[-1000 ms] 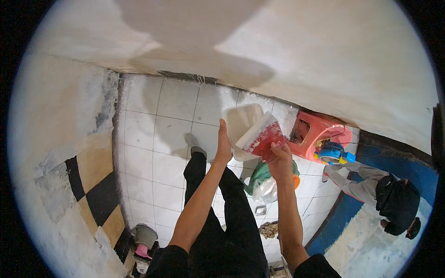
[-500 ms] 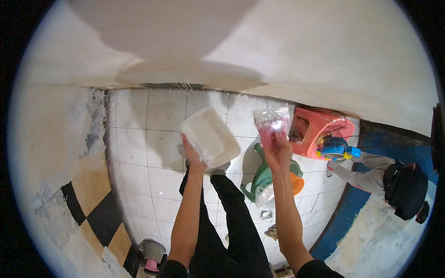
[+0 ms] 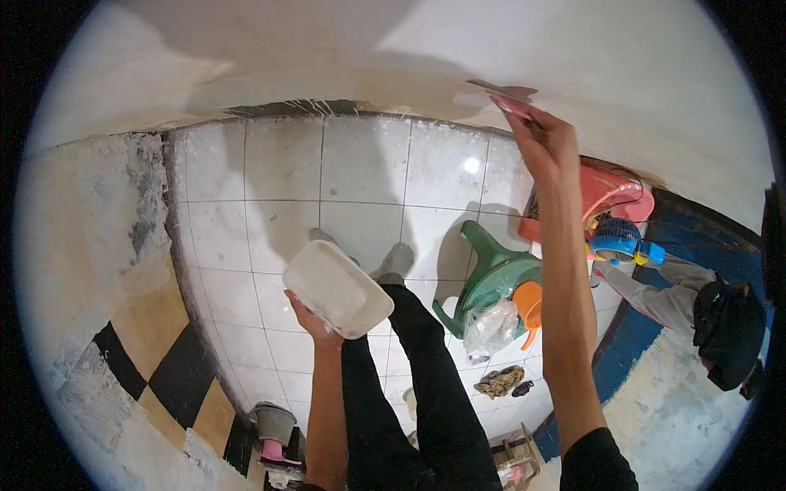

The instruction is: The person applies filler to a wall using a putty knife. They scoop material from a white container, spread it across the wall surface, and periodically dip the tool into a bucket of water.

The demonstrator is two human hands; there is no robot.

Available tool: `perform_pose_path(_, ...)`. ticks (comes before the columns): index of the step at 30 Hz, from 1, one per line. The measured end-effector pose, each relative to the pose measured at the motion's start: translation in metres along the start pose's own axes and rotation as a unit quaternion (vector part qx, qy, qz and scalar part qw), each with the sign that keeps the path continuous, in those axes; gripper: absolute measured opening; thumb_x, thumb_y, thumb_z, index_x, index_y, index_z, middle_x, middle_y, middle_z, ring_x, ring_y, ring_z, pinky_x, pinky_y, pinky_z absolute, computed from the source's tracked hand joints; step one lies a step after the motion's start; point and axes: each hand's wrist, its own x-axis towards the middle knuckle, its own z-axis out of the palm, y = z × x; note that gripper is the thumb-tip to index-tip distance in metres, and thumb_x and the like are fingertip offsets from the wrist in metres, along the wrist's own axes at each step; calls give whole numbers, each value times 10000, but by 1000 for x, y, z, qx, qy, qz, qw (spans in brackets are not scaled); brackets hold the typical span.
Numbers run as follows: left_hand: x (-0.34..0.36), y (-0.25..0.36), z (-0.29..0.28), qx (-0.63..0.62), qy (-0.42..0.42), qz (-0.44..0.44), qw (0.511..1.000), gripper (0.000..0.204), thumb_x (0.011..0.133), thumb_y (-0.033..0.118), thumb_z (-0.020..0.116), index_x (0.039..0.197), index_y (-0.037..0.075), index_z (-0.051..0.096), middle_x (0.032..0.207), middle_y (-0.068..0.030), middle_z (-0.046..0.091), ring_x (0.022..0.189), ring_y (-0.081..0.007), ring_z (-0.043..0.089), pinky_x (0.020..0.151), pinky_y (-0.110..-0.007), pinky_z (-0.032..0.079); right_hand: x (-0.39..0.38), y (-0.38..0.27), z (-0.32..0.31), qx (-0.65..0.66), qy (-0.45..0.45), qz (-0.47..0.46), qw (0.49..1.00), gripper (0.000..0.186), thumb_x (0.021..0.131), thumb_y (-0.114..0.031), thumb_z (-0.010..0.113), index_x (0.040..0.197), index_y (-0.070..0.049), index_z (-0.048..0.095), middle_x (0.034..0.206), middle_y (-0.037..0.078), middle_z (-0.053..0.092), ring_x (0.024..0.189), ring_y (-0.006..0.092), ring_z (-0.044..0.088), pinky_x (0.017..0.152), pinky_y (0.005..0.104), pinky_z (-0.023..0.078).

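Observation:
My left hand [image 3: 316, 322] grips a white rectangular plastic tub [image 3: 337, 288] by its near left side; whitish paste smears its edge. My right hand [image 3: 544, 141] is raised at the wall, its fingers closed around a flat pink putty scraper [image 3: 512, 105]. The scraper is seen nearly edge-on, its thin blade close against the pale wall [image 3: 622, 74]; I cannot tell whether it touches. A damp-looking patch shows on the wall beside the blade.
A green stool [image 3: 483, 263] carries an orange dipper [image 3: 528, 303] and a clear plastic bag [image 3: 491, 327]. Behind my right forearm stand a red stool [image 3: 602, 192] and a small blue fan [image 3: 616, 239]. Another person [image 3: 725, 335] sits at the right. A grey bucket [image 3: 274, 424] stands lower left.
My right hand has lifted the scraper from over the floor up to the wall and turned it edge-on. My left hand has drawn the tub closer to me and slightly left.

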Motion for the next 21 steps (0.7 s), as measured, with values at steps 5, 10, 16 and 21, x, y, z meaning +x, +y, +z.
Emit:
perform_pose_path(5,-5,-7,2,-37,7,-20,999,564,928,536,310,1299,117,378,1276,-71,437,1150,-246,446,953,-400,412,-35,25,10,190,120,65,972,367,792,101,383,1157,85,417,1125,237,523,1082,408,514,938,505,454)
perform_pose_path(10,-1,-15,20,-56,-25,-23,998,570,927,538,305,1312,122,363,1305,-67,410,1169,-246,428,962,-407,405,69,114,-35,252,102,62,960,315,883,-7,357,1182,69,421,1156,238,498,1073,367,502,914,512,444)
perform_pose_path(16,-2,-4,7,-48,-4,-18,999,562,927,535,306,1304,126,379,1288,-69,434,1164,-254,435,958,-413,409,39,40,17,296,160,127,933,340,869,59,337,1199,140,349,1238,257,403,1167,386,412,1035,502,353)
perform_pose_path(21,-5,-8,-5,-52,22,-16,998,565,926,537,305,1306,124,381,1284,-67,440,1164,-256,436,957,-415,408,-41,-3,33,304,167,63,936,374,855,63,347,1225,112,329,1228,301,415,1141,419,454,1012,534,373)
